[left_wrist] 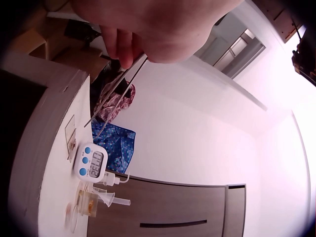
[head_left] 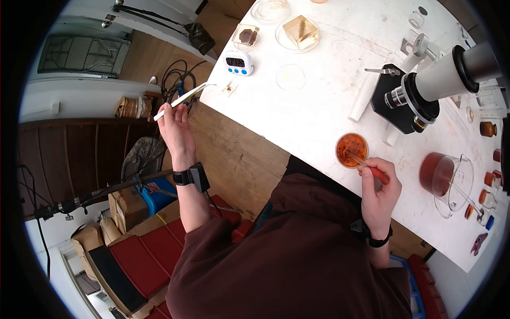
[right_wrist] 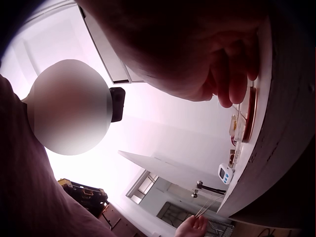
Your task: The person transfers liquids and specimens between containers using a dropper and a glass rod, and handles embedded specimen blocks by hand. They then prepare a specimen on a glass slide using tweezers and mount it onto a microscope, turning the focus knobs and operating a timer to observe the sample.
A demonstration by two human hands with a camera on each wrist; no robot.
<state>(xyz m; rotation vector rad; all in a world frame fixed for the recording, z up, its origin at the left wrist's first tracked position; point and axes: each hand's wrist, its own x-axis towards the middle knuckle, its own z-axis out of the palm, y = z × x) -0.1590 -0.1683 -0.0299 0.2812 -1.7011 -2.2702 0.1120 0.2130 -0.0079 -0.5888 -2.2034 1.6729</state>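
A white table (head_left: pixel 329 103) carries everything in reach. On it stands a microscope (head_left: pixel 422 93), and near that a glass beaker (head_left: pixel 464 181) with red liquid inside and a rod leaning in it. The left hand (head_left: pixel 178 135), raised beside the table's edge, pinches white tweezers (head_left: pixel 183 100) whose two prongs stand apart at the tips. The right hand (head_left: pixel 380 192) pinches a red-handled tool (head_left: pixel 379 175) between thumb and fingers. At the far end, a wide round dish (head_left: pixel 314 45) holds a yellowish square block (head_left: pixel 299 32) with a brown, frond-like shape in it. A smaller round dish (head_left: pixel 338 143), near the table's front edge, contains orange-red matter with dark specks; the tool's thin end reaches into it. A white timer (head_left: pixel 238 63) stands just beside a small square box (head_left: pixel 235 39) containing a dark brown lump (head_left: pixel 248 36).
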